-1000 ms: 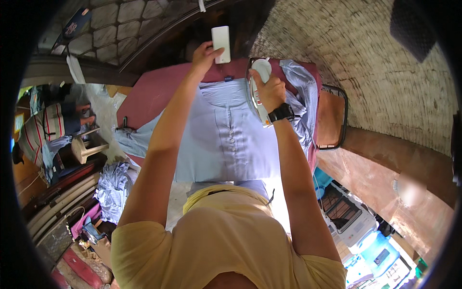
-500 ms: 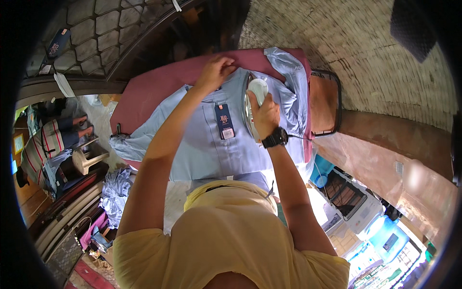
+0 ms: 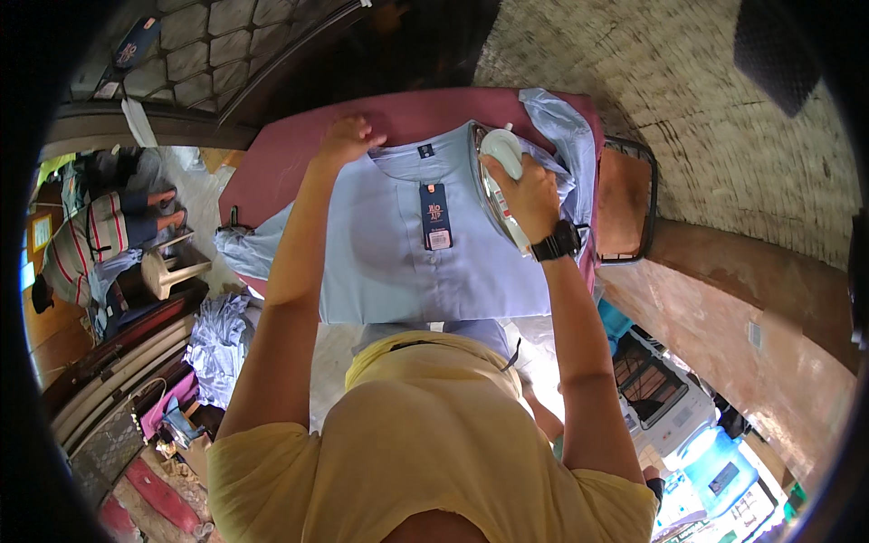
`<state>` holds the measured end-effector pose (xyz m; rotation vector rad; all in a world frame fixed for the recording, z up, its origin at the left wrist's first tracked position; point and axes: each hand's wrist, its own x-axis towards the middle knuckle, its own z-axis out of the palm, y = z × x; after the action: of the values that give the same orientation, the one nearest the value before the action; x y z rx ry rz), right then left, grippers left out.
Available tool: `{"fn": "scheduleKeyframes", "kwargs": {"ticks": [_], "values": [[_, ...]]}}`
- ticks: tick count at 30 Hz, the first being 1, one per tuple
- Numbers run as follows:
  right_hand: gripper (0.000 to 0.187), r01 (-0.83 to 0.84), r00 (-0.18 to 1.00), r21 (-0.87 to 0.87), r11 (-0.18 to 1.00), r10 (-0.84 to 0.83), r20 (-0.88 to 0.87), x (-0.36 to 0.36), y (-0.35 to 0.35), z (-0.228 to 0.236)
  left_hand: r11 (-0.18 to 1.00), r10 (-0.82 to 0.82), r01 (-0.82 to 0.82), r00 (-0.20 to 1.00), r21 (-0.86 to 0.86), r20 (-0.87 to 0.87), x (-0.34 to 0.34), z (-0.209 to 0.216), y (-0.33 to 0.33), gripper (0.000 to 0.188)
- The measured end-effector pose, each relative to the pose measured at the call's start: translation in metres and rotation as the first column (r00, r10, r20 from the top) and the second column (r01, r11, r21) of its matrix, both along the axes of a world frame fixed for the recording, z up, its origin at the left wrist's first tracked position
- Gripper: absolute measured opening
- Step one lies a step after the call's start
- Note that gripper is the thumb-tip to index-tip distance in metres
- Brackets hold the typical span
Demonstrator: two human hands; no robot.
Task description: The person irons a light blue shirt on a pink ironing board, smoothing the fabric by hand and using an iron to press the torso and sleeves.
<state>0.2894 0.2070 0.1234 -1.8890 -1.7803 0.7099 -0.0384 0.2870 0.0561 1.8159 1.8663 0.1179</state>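
My right hand [image 3: 531, 201] is wrapped round the handle of a clothes iron [image 3: 503, 152], its metal soleplate standing along the right side of a light blue shirt [image 3: 380, 258]. The shirt lies on a maroon-covered ironing board [image 3: 272, 167], its neckline toward the far side. A dark paper tag [image 3: 435, 217] rests on the button placket. Beyond the shirt's left shoulder, my left hand [image 3: 351, 140] is over the board near the collar, fingers loosely bent and apart, holding nothing visible. One sleeve [image 3: 563, 127] bunches at the board's right end; the other hangs toward the left.
A wire-framed iron rest [image 3: 625, 199] extends from the board's right end. Crumpled blue garments [image 3: 217, 348] are piled at the lower left. A seated person in a striped top [image 3: 95, 240] is at the left, close to a wooden stool [image 3: 172, 274]. A dark metal grille stands far left.
The iron has tilted and shifted right with my right hand. My left hand has moved left, off the collar area. The shirt's neckline now shows spread out, with its neck label visible.
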Motion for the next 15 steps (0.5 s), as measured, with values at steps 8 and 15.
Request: {"fn": "scheduleKeyframes", "kwargs": {"ticks": [8,15], "values": [[0.061,0.044,0.993,0.083,0.996,-0.053,0.11,-0.026,0.033,-0.016,0.94,0.131,-0.116,0.991,0.32,-0.024,0.014,-0.004,-0.025,0.021],[0.058,0.073,0.997,0.134,0.988,-0.068,-0.041,-0.018,0.036,-0.005,0.912,-0.114,0.045,0.983,0.408,0.147,0.065,-0.023,-0.006,0.023]]}}
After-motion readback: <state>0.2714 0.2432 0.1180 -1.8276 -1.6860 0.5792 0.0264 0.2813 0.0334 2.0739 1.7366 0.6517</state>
